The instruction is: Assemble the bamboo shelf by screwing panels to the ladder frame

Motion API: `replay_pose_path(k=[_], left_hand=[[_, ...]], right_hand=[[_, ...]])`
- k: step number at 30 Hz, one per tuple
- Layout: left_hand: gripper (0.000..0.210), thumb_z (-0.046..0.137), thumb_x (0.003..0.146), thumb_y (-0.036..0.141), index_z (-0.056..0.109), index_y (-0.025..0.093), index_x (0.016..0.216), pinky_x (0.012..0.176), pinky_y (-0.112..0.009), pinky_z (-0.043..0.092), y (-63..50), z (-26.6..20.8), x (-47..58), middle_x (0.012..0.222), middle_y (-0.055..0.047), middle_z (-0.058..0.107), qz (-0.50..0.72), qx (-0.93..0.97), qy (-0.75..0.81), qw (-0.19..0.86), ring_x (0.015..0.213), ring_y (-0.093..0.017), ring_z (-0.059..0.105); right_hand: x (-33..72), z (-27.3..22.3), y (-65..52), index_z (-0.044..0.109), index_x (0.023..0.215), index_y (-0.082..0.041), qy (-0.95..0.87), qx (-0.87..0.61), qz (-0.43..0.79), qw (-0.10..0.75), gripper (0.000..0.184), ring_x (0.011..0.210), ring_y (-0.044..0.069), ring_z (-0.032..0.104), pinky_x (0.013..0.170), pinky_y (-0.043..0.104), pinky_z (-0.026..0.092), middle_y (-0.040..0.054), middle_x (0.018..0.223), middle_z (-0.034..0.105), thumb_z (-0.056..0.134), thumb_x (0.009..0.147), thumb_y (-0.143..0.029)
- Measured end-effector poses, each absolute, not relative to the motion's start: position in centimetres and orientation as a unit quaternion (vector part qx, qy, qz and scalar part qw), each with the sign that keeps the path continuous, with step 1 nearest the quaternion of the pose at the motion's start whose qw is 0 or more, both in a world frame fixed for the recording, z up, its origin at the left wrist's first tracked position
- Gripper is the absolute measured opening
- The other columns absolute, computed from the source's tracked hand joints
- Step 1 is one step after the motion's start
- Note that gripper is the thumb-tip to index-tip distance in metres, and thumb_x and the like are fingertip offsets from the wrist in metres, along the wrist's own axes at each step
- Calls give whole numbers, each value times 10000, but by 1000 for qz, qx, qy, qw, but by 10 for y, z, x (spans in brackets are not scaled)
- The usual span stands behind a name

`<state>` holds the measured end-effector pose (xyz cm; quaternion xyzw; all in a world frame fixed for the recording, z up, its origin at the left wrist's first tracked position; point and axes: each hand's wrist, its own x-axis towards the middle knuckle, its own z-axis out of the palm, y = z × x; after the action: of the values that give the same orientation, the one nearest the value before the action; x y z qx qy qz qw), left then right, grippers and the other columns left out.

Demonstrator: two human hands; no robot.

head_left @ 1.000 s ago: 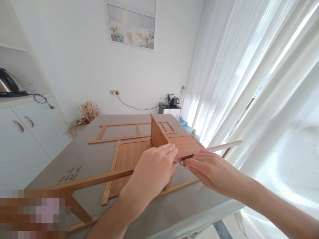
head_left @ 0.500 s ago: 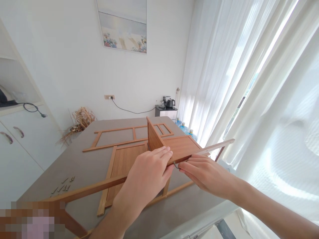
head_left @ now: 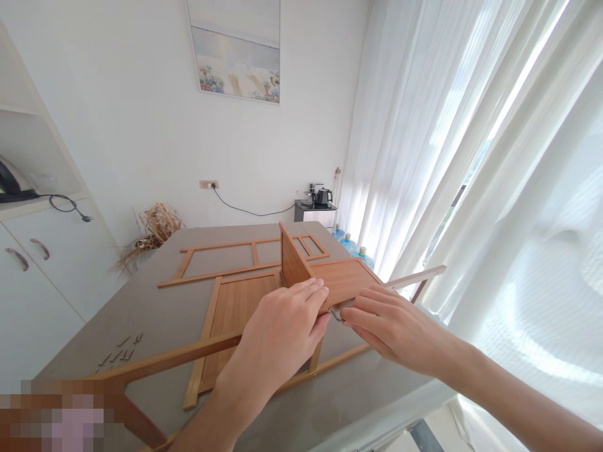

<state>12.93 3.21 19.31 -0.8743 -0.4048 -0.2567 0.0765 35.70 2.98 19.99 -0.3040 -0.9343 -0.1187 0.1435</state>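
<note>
My left hand is closed around the near corner of a wooden panel assembly, fingers on top and thumb below. One panel of it stands upright, and another panel extends right from it. My right hand pinches a small bent metal hex key, whose far end meets the wood beside my left thumb. The fastener under its tip is hidden. Beneath my left hand and to its left, a framed wooden panel lies on the table.
Several bolts lie on the grey table at left. A slatted wooden frame lies toward the back. A wooden beam crosses the near left. White curtains hang at right, with water bottles below.
My right hand has shifted slightly and the hex key sits at a steeper slant. My left hand keeps its hold on the wood. The camera view has moved a little.
</note>
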Motion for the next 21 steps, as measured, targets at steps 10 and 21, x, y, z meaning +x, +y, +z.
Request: replay_pose_path(k=[10, 21], left_hand=[[333, 564, 925, 203, 595, 200, 1256, 1003, -345, 520, 32, 191, 129, 1365, -29, 601, -253, -876, -403, 84, 1230, -195, 588], [294, 577, 921, 193, 618, 191, 1212, 1004, -323, 523, 29, 196, 129, 1341, -37, 620, -256, -872, -409, 82, 1200, -193, 610]], right_hand=[[357, 203, 31, 563, 898, -186, -935, -317, -100, 125, 212, 723, 148, 440, 678, 291, 345, 15, 788, 535, 385, 1013, -197], [356, 208, 31, 567, 878, -188, -936, -293, -141, 134, 176, 701, 141, 456, 644, 283, 333, 10, 755, 518, 437, 997, -179]])
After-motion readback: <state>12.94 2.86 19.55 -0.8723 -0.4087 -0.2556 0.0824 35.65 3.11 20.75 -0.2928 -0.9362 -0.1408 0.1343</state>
